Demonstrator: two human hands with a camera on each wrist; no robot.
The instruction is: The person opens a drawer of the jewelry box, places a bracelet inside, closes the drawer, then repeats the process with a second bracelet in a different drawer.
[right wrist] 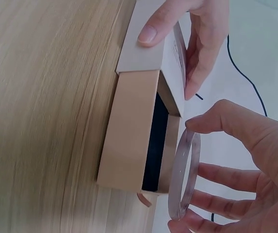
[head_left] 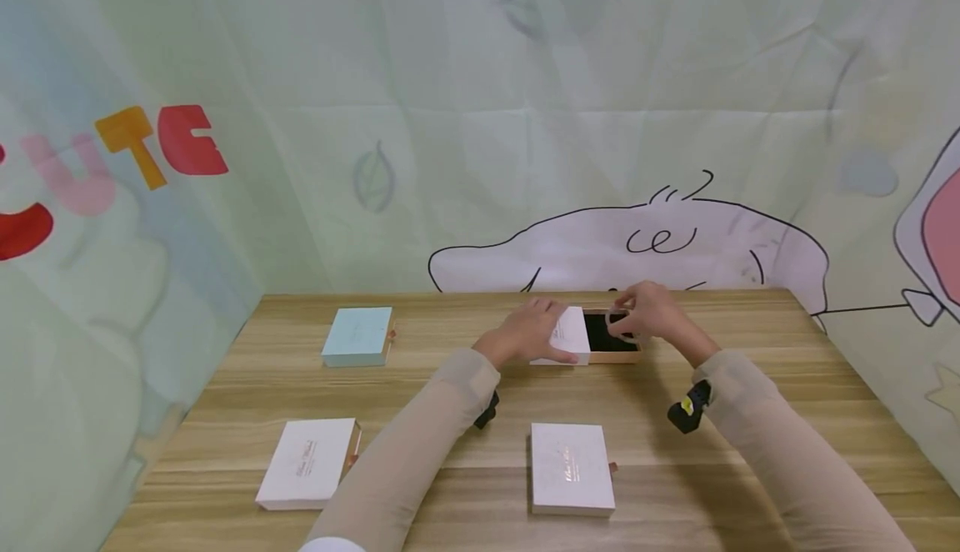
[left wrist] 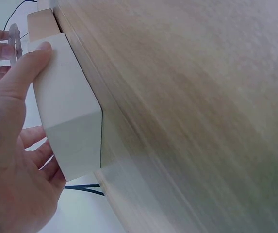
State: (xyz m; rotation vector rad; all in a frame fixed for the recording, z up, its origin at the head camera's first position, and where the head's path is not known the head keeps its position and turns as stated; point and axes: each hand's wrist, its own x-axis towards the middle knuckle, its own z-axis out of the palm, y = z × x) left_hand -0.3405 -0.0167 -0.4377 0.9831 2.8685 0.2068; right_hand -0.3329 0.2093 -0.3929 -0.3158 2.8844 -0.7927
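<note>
At the back of the table a white slide-out gift box stands with its tan drawer pulled partly out to the right. A black lining shows inside the drawer. My left hand grips the box's white sleeve, thumb on the near side and fingers over the far side. Just above the drawer my right hand pinches a pale, translucent bangle between thumb and fingers. In the right wrist view the bangle is held on edge beside the drawer opening.
A light blue box lies at the back left of the wooden table. Two more white boxes lie nearer, one at the front left and one at the front middle. A printed cloth backdrop rises behind the table's far edge.
</note>
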